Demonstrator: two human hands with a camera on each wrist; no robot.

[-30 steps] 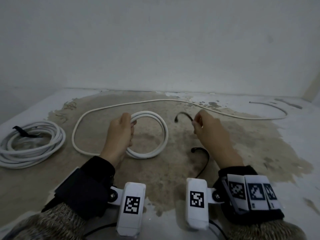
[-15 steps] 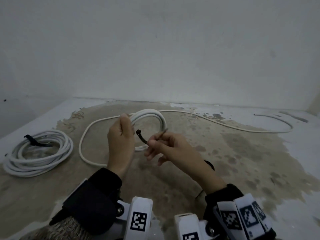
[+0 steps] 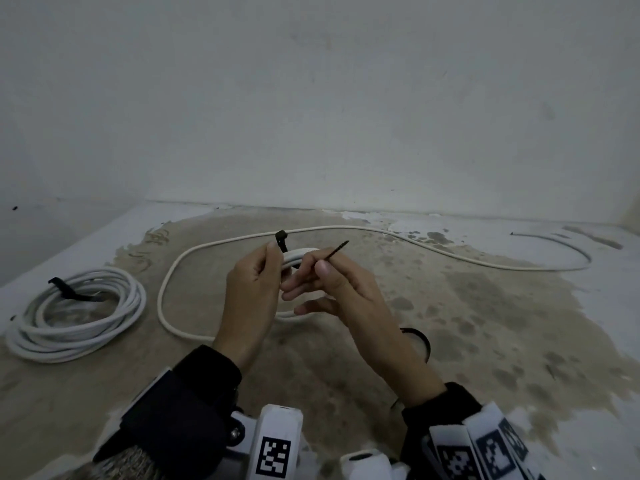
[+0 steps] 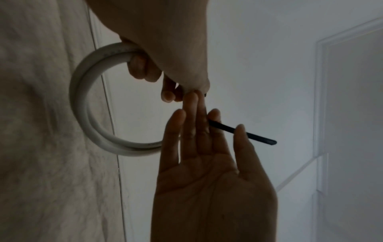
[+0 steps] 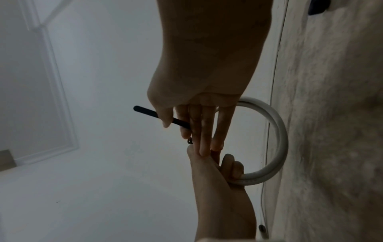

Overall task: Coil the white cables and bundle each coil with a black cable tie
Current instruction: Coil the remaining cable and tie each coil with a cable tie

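A: Hands?
B: Left hand [image 3: 251, 292] grips the coil [image 4: 87, 104], lifted off the floor [image 3: 450, 323]. Right hand [image 3: 341, 289] pinches the tie [image 3: 334, 252] tail; tie head sticks up above the left thumb.
A: Other cable?
B: Tied bundle [image 3: 74, 317] lies far left.

left hand [image 3: 251, 292] curled shut, right hand [image 3: 341, 289] pinching, fingertips touching.

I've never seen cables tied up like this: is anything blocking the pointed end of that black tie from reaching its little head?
Nothing visible does. The right hand pinches the black cable tie by its tail; its head pokes up beside the left hand, which grips the small coil. Only open air separates them.
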